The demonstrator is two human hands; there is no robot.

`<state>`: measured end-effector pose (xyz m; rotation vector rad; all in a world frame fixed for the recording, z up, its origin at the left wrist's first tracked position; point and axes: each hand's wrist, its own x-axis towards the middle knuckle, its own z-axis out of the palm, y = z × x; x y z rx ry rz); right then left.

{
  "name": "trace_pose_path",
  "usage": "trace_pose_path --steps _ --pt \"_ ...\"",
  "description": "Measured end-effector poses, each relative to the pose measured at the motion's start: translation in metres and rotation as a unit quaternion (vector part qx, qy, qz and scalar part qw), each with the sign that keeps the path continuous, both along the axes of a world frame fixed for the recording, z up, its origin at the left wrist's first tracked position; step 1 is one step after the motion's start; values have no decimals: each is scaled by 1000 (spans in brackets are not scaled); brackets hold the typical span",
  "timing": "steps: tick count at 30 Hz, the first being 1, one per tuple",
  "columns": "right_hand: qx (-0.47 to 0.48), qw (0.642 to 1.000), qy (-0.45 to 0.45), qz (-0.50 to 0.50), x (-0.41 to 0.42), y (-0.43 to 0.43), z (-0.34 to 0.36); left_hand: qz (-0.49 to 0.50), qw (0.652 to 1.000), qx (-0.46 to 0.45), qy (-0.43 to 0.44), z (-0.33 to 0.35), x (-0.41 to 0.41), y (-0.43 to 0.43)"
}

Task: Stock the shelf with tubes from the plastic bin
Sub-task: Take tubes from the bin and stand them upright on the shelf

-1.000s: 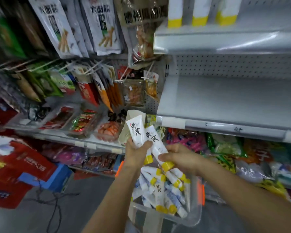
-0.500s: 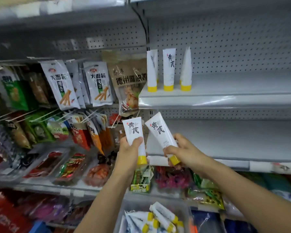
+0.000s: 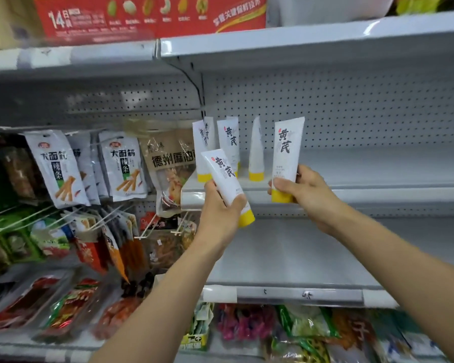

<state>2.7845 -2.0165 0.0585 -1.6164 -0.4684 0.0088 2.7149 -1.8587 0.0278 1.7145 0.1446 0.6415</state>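
Note:
My right hand [image 3: 303, 191] grips a white tube with a yellow cap [image 3: 286, 153], held upright, cap down, just in front of the grey shelf [image 3: 378, 176]. My left hand [image 3: 220, 208] holds a second white tube [image 3: 224, 176], tilted with its cap pointing down and right. Three tubes [image 3: 230, 145] stand cap down on the shelf's left end, behind and between my hands. The plastic bin is out of view.
Hanging snack packets [image 3: 55, 166] fill the pegs to the left of the shelf. A bare grey shelf [image 3: 286, 258] lies below my hands, with bagged goods [image 3: 299, 326] under it. A red carton [image 3: 147, 17] sits on the top shelf.
Both hands rose with their tubes from above the bin to the upper shelf. The right tube turned upright beside the standing tubes. The view tilted up, and the bin dropped out of sight.

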Motion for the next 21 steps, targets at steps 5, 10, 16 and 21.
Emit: trace_pose_path --steps 5,10,16,21 --pt "-11 999 -29 -36 49 -13 20 11 1000 17 -22 15 29 -12" --pt "-46 997 -44 -35 95 -18 27 40 998 -7 -42 23 48 -18" --pt "-135 988 -61 -47 145 -5 27 51 998 11 -27 22 65 -19" --pt "-170 981 -76 -60 174 9 28 55 998 9 -28 25 78 -18"
